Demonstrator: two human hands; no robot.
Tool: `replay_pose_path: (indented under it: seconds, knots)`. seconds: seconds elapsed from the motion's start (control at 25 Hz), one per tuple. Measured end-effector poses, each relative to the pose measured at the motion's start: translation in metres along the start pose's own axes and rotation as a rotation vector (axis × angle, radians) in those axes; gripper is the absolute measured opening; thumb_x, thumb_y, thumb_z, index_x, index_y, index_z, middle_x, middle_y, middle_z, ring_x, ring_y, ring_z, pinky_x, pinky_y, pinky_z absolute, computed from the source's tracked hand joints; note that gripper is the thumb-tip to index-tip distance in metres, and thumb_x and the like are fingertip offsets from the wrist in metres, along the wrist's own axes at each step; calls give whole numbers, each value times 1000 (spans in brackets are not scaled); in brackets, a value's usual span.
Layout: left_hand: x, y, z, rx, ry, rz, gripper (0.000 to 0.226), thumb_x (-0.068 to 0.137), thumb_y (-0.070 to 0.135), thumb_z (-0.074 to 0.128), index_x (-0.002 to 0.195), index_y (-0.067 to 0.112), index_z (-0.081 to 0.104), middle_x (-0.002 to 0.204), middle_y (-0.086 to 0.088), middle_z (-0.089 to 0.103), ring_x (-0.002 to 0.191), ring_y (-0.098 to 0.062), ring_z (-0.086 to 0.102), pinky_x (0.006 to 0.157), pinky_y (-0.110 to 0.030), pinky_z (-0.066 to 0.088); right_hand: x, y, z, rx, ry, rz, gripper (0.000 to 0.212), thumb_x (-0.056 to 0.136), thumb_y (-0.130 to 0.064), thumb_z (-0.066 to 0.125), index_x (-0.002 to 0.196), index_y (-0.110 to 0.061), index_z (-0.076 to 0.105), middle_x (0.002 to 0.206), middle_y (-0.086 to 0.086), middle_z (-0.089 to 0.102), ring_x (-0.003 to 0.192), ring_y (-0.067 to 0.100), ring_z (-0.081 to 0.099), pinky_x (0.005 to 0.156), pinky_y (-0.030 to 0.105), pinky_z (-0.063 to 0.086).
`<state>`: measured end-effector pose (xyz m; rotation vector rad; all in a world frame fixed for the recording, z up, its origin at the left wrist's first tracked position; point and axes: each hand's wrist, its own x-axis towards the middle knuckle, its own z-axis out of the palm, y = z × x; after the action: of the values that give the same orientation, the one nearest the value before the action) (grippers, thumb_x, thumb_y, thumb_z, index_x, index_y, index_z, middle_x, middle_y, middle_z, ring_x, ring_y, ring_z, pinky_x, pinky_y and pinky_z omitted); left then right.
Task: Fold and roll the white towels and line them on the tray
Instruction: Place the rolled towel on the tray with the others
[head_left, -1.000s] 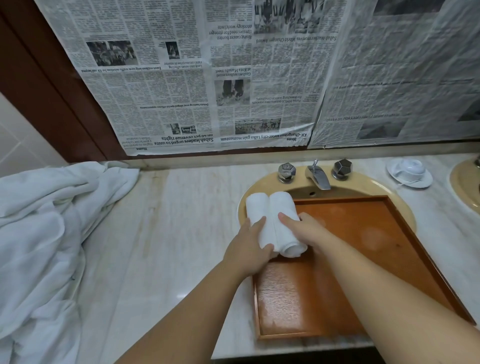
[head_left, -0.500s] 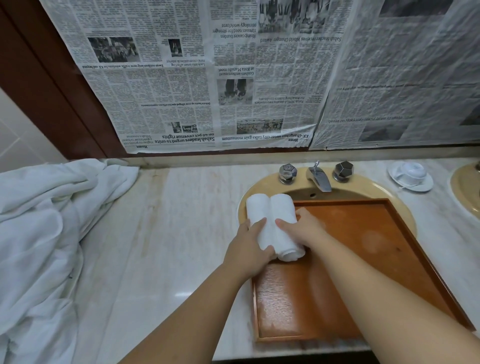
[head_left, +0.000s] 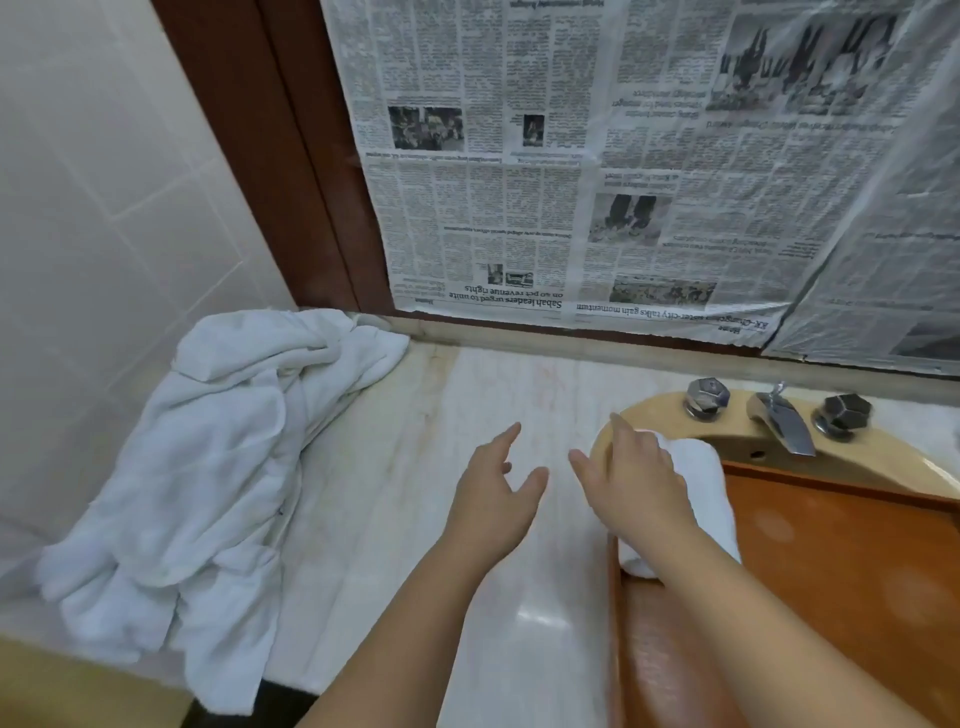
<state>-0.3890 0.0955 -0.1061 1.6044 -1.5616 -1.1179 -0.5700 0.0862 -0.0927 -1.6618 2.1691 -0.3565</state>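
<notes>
A wooden tray (head_left: 831, 582) lies over the yellow sink at the right. White rolled towels (head_left: 701, 483) lie at the tray's far-left corner, partly hidden by my right hand. A heap of loose white towels (head_left: 208, 467) covers the left end of the marble counter. My left hand (head_left: 493, 499) hovers over the bare counter between heap and tray, fingers spread, holding nothing. My right hand (head_left: 628, 483) is above the left edge of the rolled towels, fingers straight and pointing left, gripping nothing.
The marble counter (head_left: 415, 467) runs from the towel heap to the sink (head_left: 649, 410). A metal faucet (head_left: 782, 418) with two knobs stands behind the tray. Newspaper (head_left: 597, 182) covers the wall behind; a tiled wall stands at the left.
Both hands have let go of the rolled towels and moved left, the left hand out over the bare counter. My head has turned left, bringing the towel heap further into view.
</notes>
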Motion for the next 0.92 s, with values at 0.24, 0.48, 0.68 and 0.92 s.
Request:
replay_pose_path:
  seconds: [0.24,0.48,0.68,0.92]
  knots:
    - [-5,-63,-157,95,453,-28,55,96,44,65,148,36,49,141,15,50,126,-5,53,109,-35,48,0,-138,50,62,-162,-427,74,100,-62,46,161,-29,22,155,0,38,139,24,41,110,43,41]
    - [-12,-126,-275,575,712,-168,69,90,58,67,149,27,49,147,0,49,137,-26,40,109,-37,37,7,-272,109,-59,-288,-760,69,102,-47,51,161,-34,17,150,1,41,131,26,47,102,41,48]
    - [-8,-171,-292,795,524,-229,63,90,64,64,146,39,48,160,0,32,142,-24,36,107,-40,43,20,-343,159,-228,-289,-874,82,98,-22,53,159,-48,6,138,6,46,112,28,54,88,41,52]
    - [-6,-208,-299,852,682,-4,20,74,27,87,83,30,69,129,-4,65,111,-24,57,80,-39,48,27,-365,188,-377,-136,-886,57,95,-35,59,147,-34,35,124,5,51,100,25,55,80,38,48]
